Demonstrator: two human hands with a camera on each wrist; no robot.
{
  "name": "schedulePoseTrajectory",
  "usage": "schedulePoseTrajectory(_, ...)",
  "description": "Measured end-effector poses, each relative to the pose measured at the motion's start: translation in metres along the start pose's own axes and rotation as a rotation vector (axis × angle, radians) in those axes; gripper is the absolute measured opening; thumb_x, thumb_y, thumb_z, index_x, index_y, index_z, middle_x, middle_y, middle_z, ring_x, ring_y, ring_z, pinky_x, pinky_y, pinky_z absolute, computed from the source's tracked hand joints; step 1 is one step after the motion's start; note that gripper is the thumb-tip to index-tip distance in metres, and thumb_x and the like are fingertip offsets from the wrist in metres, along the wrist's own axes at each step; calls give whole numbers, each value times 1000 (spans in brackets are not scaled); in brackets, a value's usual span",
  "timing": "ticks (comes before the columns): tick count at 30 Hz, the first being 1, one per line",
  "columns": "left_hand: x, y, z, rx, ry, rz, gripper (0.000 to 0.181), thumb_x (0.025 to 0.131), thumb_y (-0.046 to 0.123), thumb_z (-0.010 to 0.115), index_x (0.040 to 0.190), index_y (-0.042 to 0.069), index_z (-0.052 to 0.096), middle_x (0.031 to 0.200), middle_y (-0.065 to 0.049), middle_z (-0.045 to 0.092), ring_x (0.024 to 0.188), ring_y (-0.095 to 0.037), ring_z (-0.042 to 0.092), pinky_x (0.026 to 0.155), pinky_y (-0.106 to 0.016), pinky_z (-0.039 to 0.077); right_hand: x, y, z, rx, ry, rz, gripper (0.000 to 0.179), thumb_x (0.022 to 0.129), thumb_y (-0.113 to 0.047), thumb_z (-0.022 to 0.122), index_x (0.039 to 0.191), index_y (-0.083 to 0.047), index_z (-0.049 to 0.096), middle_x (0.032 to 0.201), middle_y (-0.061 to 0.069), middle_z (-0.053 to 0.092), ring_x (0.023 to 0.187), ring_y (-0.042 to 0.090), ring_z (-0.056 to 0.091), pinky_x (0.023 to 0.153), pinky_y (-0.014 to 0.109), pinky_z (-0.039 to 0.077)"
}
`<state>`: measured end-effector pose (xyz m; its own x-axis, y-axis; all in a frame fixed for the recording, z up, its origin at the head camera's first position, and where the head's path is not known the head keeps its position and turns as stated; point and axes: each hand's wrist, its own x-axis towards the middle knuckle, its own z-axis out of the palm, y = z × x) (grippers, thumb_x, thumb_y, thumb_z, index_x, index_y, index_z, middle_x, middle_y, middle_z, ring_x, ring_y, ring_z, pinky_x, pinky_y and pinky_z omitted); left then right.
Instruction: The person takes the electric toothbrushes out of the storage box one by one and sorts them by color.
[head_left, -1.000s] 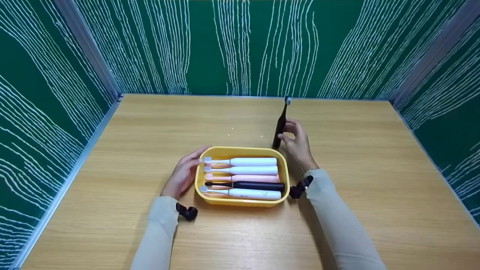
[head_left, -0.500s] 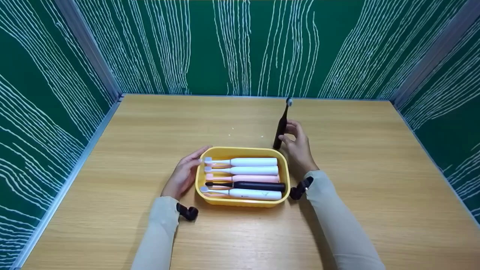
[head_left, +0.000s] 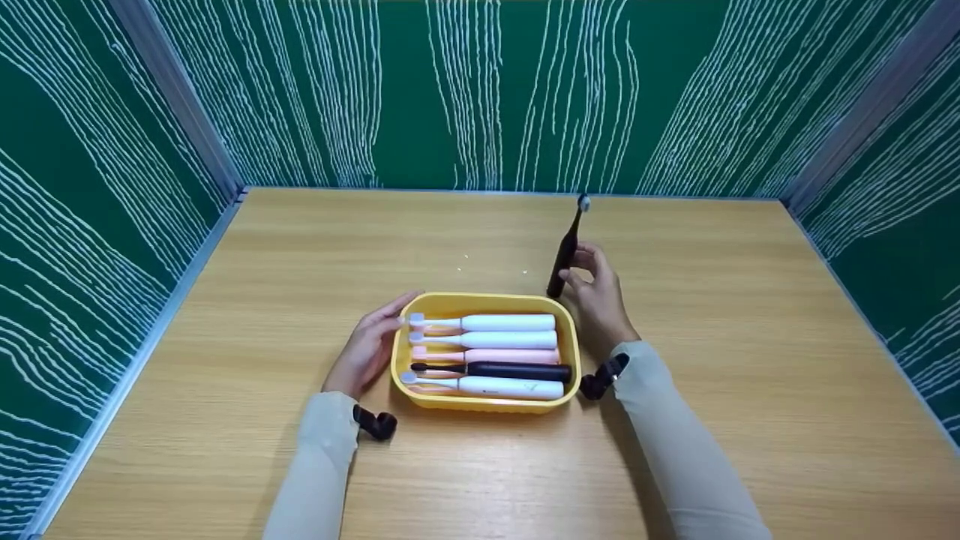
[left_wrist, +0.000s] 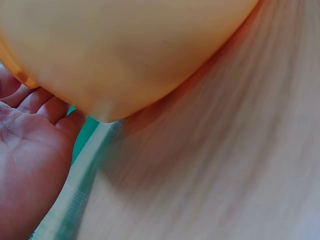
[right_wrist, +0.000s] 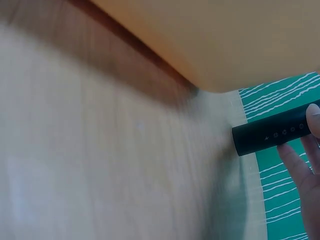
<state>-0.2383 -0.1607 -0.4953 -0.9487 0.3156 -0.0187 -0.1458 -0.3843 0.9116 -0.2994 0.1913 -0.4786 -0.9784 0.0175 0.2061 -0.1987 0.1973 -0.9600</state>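
Holding step: brush (head_left: 565,253) beyond the box (head_left: 480,406)
Right hand (head_left: 600,297) pinches it near-upright, perhaps off the bench (head_left: 315,255); left hand (head_left: 364,351) rests relaxed against the box. Laying it in would call for tipping.

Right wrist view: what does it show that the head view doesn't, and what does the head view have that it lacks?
Only the right wrist view shows the row of small symbols on the handle of the held black toothbrush.

Only the head view shows that toothbrush's bristled end, the five toothbrushes lying in the basket, and the left hand against the basket's left end.

Both show the right hand holding the black handle, the basket's outside, the wooden table and the white-lined green wall.
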Motion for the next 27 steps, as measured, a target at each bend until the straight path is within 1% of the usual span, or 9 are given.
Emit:
schedulePoseTrajectory(6,-1,1,1,-1,16,-5,50,96,0,37,146,-1,37,154,-11,35,142,-23,32,118,-35,28,-1,0,-1,-5,-6,21,38,94,-14,58,130,-22,48,126,3,56,122,17,50,112,39,37)
schedulePoseTrajectory(11,-1,1,2,3,24,-11,50,96,0,37,146,0,37,155,-11,35,142,-23,32,118,-35,28,-1,0,-2,1,-8,58,39,94,-15,59,131,-23,48,127,2,56,124,16,49,111,39,39)
schedulePoseTrajectory(14,-1,1,2,2,4,-5,51,96,0,35,147,-2,33,156,-12,31,143,-23,29,118,-35,27,1,1,-3,-8,-2,44,40,93,-16,61,131,-18,49,126,5,57,122,17,51,109,39,41)
schedulePoseTrajectory(18,-1,1,1,-10,-13,1,51,96,0,34,148,-4,30,157,-14,28,144,-24,27,119,-36,25,3,3,-5,-26,6,5,44,91,-19,64,132,-11,49,126,11,58,121,21,52,107,39,43)
schedulePoseTrajectory(21,0,1,1,-12,-10,1,51,96,0,35,147,-3,31,157,-14,29,144,-25,28,119,-36,26,2,4,-7,-32,12,18,48,90,-24,65,134,-12,48,127,10,57,124,20,50,107,39,41)
schedulePoseTrajectory(27,-1,1,0,-3,-14,0,51,97,0,34,148,-3,31,157,-13,28,145,-25,26,119,-35,25,0,3,-11,-25,32,72,51,89,-32,66,134,-18,48,130,5,56,128,18,47,110,38,38)
